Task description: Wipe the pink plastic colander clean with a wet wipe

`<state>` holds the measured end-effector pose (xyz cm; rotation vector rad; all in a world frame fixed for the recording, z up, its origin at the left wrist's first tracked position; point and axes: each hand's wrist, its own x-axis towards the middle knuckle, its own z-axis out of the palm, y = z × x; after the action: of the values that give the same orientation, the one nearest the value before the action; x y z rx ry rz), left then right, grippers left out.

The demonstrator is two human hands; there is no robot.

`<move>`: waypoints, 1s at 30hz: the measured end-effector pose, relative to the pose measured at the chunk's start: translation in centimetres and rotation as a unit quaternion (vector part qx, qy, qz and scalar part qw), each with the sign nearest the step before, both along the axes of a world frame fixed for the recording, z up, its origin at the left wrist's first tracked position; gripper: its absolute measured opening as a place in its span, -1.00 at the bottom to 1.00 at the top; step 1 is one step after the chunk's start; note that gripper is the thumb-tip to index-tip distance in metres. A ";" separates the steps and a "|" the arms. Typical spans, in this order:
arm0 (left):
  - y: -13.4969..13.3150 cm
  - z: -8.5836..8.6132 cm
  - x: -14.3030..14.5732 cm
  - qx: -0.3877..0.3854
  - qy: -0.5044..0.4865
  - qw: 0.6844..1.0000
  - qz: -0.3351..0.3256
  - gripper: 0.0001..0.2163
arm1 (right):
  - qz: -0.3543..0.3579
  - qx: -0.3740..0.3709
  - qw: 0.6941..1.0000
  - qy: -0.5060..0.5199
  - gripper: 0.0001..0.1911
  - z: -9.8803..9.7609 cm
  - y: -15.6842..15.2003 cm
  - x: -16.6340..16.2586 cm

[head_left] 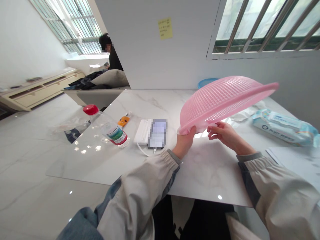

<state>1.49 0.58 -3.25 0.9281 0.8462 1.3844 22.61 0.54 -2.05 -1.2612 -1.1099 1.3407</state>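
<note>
A pink plastic mesh basket (225, 96) is held upside down and tilted above the white marble table (205, 173). My left hand (185, 141) grips its near rim, fingers hidden behind the rim. My right hand (223, 133) is just under the same rim, fingers curled and pinching at its edge. Both arms wear pale grey sleeves.
A water bottle with a red cap (107, 125) lies on the table's left. Beside it are an orange item (123, 120), a white power bank (143, 131) and a phone (157, 133). A wet-wipes pack (282, 125) lies right, a blue basin (206, 81) behind. Another person (111, 53) sits far back.
</note>
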 end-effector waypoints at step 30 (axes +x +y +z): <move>0.0 -0.4 0.4 0.043 0.036 0.997 -0.060 -0.71 | -0.051 0.028 0.998 -0.025 -0.53 -0.4 -0.4 -0.7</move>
<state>1.92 0.59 -3.69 1.0840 0.7760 1.2979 21.92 0.12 -2.45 -1.2984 -1.0960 1.1994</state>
